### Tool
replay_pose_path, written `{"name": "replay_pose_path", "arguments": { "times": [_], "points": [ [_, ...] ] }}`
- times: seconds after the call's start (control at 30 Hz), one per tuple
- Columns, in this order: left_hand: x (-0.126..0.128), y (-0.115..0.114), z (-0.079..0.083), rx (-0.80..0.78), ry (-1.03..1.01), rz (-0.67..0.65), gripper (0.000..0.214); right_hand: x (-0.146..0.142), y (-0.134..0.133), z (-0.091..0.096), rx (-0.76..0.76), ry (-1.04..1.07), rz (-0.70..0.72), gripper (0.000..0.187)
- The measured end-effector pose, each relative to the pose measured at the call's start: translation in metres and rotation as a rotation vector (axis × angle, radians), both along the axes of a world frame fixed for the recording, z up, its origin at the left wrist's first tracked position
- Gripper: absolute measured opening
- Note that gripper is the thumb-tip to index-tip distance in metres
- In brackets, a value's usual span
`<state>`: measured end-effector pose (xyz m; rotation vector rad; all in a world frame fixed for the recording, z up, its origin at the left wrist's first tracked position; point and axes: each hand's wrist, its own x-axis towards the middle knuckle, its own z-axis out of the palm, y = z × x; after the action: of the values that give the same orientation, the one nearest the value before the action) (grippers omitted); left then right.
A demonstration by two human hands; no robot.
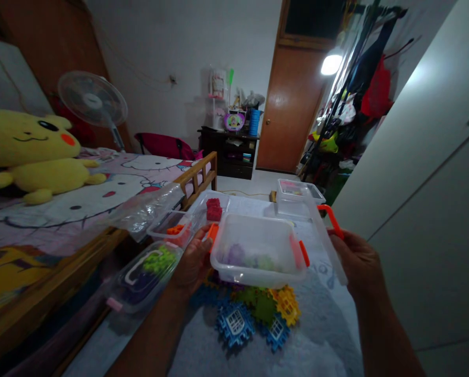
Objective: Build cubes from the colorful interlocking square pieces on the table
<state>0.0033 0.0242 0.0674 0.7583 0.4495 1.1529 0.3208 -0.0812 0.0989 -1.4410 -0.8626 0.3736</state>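
Box (258, 238) pinched by its orange clip (214, 233) in left hand (194, 262); lid (325, 236) pinched edge-up in right hand (358, 261), held apart, probably just to avoid bumping.

Notched pieces (264, 308) on pale tabletop (320, 335)

smooth translucent plastic box (253, 235) — matt plastic toothed pieces (264, 308), glossy crinkled plastic bag (148, 207), wooden bed rail (197, 169)
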Motion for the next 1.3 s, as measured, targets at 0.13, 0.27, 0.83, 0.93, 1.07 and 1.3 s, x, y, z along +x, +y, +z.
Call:
{"name": "replay_pose_path", "arguments": {
  "times": [0.13,0.27,0.83,0.93,1.07,1.3],
  "points": [
    [0.003,-0.001,-0.004,0.012,0.042,-0.099,0.064,-0.025,0.002,0.038,-0.109,-0.443,0.296,0.029],
    [0.006,0.000,-0.011,0.020,0.098,-0.128,0.063,-0.044,0.011,0.052,-0.142,-0.746,0.516,0.027],
    [0.014,-0.011,0.001,0.060,0.167,-0.067,0.066,-0.052,0.029,0.031,-0.144,-0.929,0.653,0.026],
    [0.016,-0.013,0.005,0.062,0.212,-0.046,0.069,-0.053,0.025,0.025,-0.132,-0.920,0.656,0.029],
    [0.015,-0.013,0.008,0.050,0.222,-0.031,0.071,-0.058,0.017,0.021,-0.151,-0.876,0.637,0.030],
    [0.014,-0.009,0.010,0.023,0.195,0.003,0.067,-0.056,0.006,0.011,-0.074,-0.611,0.488,0.034]
  ]
}}
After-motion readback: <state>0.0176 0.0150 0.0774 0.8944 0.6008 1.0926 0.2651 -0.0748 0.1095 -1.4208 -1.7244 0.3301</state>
